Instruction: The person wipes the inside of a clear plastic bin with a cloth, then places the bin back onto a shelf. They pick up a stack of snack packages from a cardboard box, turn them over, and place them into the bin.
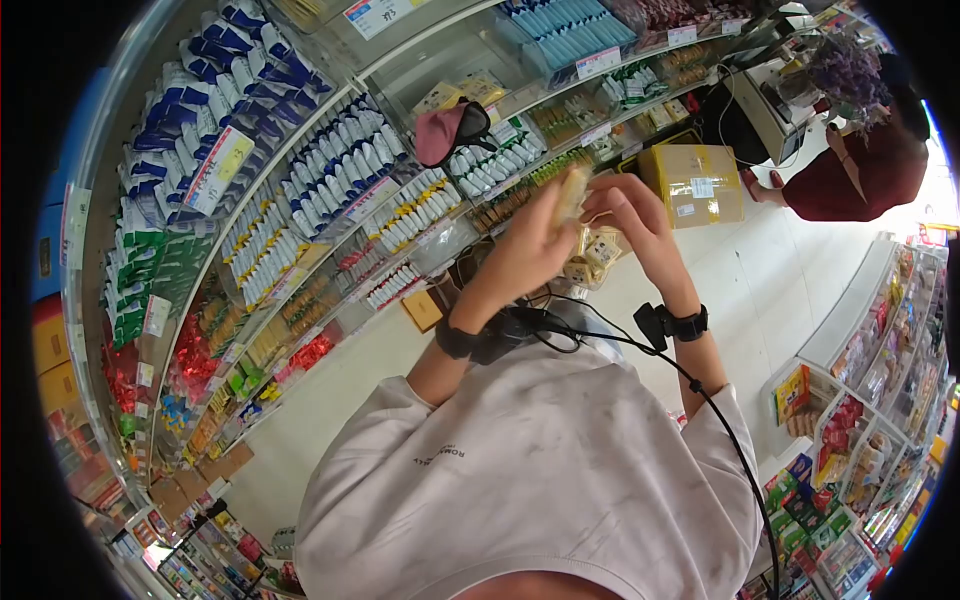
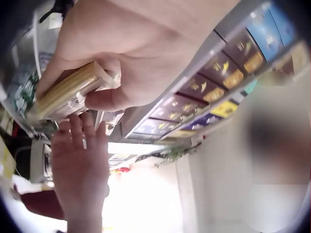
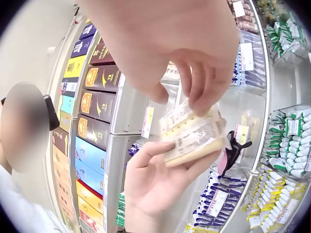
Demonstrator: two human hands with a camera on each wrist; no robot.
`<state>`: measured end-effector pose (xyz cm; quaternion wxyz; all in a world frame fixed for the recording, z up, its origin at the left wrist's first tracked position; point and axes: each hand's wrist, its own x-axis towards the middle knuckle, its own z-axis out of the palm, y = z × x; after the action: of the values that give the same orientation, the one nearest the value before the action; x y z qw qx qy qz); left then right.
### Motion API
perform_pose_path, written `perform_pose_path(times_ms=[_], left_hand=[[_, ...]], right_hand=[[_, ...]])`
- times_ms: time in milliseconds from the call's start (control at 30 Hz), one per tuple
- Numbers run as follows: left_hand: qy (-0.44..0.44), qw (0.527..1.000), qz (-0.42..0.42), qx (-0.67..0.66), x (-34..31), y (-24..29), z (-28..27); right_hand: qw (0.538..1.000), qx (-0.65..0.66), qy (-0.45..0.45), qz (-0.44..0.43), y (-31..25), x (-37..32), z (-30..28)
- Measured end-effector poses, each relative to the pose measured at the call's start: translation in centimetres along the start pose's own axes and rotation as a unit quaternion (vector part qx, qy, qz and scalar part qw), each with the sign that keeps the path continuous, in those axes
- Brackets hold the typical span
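A small stack of pale yellow wrapped packets (image 3: 187, 138) lies in the left hand (image 3: 155, 187), gripped between thumb and fingers in the right wrist view. Above it the right hand (image 3: 180, 53) has bent fingers, the tips touching the top edge of the packets. In the head view the left hand (image 1: 530, 245) holds the packets (image 1: 572, 195) upright, and the right hand (image 1: 640, 220) is close beside them. Below the hands are more packets (image 1: 600, 250) in clear wrapping. The left wrist view shows the packets (image 2: 73, 92) side-on, the right hand's fingers at their lower edge.
Curved shelves with wrapped snacks (image 1: 340, 160) run along the left and front. A taped yellow carton (image 1: 697, 185) stands ahead on the floor, with a person in dark red (image 1: 850, 180) beyond. A pink and black item (image 1: 450, 132) hangs at the shelf. Another shelf (image 1: 850, 400) stands right.
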<state>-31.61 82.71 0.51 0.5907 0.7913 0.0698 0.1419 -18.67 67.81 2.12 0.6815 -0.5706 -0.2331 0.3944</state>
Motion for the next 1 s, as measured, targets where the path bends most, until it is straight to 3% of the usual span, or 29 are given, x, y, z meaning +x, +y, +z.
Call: perform_pose_path(times_ms=[33, 100, 233, 500, 800, 900, 1000], left_hand=[[0.004, 0.987, -0.074, -0.145, -0.2, 0.4, -0.8], [0.014, 0.882, -0.211, -0.42, -0.2, 1.1, -2.1], [0.048, 0.814, -0.222, -0.534, -0.4, 1.0, -2.6], [0.04, 0.81, -0.228, -0.539, -0.3, 2.5, -2.5], [0.05, 0.821, -0.234, -0.519, -0.4, 2.9, -2.1], [0.105, 0.82, -0.243, -0.508, -0.9, 3.1, -2.4], [0.131, 0.818, -0.229, -0.511, -1.7, 2.4, -3.3]], right_hand=[[0.998, -0.041, 0.022, -0.029, 0.2, -0.2, 0.2], [0.986, -0.123, 0.063, -0.089, 0.6, -0.2, 0.3], [0.988, -0.122, 0.058, -0.077, 0.5, -0.7, 0.6], [0.995, -0.048, 0.051, -0.066, -1.8, -1.6, 1.6], [0.996, -0.048, 0.048, -0.056, -1.8, -2.0, 1.0], [0.997, -0.018, 0.056, -0.042, -1.1, -1.4, -1.4], [0.991, 0.019, 0.13, 0.002, 2.5, 0.5, -6.3]])
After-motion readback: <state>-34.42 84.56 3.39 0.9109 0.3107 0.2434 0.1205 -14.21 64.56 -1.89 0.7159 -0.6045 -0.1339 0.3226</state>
